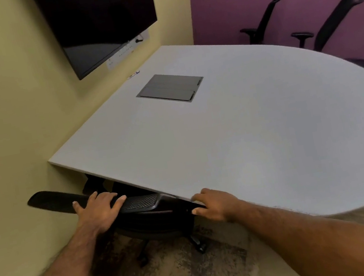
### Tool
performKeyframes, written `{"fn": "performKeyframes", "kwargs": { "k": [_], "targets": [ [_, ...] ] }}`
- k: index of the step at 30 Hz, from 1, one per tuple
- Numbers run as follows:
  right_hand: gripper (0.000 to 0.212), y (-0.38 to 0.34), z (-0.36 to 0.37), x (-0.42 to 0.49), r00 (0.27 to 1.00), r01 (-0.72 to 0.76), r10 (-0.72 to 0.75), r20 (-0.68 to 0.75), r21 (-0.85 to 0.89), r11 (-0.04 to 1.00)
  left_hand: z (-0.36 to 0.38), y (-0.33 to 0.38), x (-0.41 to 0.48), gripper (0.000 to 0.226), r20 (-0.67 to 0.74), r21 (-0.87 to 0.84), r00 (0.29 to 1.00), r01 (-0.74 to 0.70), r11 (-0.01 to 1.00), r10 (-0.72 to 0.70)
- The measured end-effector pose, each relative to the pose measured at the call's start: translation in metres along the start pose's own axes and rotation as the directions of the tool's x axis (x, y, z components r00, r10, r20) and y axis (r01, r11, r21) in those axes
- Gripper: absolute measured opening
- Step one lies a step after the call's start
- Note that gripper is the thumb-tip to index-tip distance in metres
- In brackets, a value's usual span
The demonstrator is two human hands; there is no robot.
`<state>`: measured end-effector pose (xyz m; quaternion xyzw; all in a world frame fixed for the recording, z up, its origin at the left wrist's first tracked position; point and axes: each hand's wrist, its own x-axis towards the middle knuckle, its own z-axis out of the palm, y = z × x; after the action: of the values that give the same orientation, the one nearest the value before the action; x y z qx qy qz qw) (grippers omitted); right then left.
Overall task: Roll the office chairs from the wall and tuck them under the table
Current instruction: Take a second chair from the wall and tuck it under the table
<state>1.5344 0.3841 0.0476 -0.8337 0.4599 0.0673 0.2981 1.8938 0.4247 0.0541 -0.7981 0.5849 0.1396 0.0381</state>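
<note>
Both bare forearms are stretched forward and a little inward from the lower corners. The left grip is laid palm down on the chair backrest, with the fingers spread and almost straight and the thumb set apart to the left. The right grip is turned with its back up. Its fingers are curled over what seems the right end of the chair backrest, and the thumb is pressed from below. Both wrists are kept nearly straight.
</note>
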Motion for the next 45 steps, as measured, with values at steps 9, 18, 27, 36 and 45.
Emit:
{"fn": "performKeyframes", "kwargs": {
  "k": [9, 18, 27, 36, 45],
  "targets": [
    [0.062, 0.150, -0.007, -0.126, 0.955, -0.285, 0.285, -0.084, 0.010, 0.959, 0.008, 0.160, -0.027, 0.086, 0.077, 0.000, 0.965, -0.253, 0.968, 0.252],
    [0.064, 0.277, -0.030, -0.235, 0.912, -0.358, 0.371, -0.175, 0.101, 0.928, 0.053, 0.377, -0.080, 0.071, 0.211, 0.109, 0.882, -0.449, 0.887, 0.421],
    [0.064, 0.428, -0.050, -0.357, 0.824, -0.495, 0.528, -0.206, 0.193, 0.847, 0.111, 0.598, -0.123, 0.059, 0.272, 0.117, 0.766, -0.627, 0.771, 0.582],
    [0.066, 0.528, -0.052, -0.426, 0.705, -0.602, 0.681, -0.198, 0.340, 0.722, 0.140, 0.748, -0.123, 0.050, 0.279, 0.076, 0.682, -0.718, 0.692, 0.676],
    [0.064, 0.643, -0.086, -0.452, 0.586, -0.685, 0.790, -0.182, 0.410, 0.602, 0.171, 0.873, -0.062, 0.041, 0.246, -0.003, 0.649, -0.742, 0.670, 0.720]
  ]
}}
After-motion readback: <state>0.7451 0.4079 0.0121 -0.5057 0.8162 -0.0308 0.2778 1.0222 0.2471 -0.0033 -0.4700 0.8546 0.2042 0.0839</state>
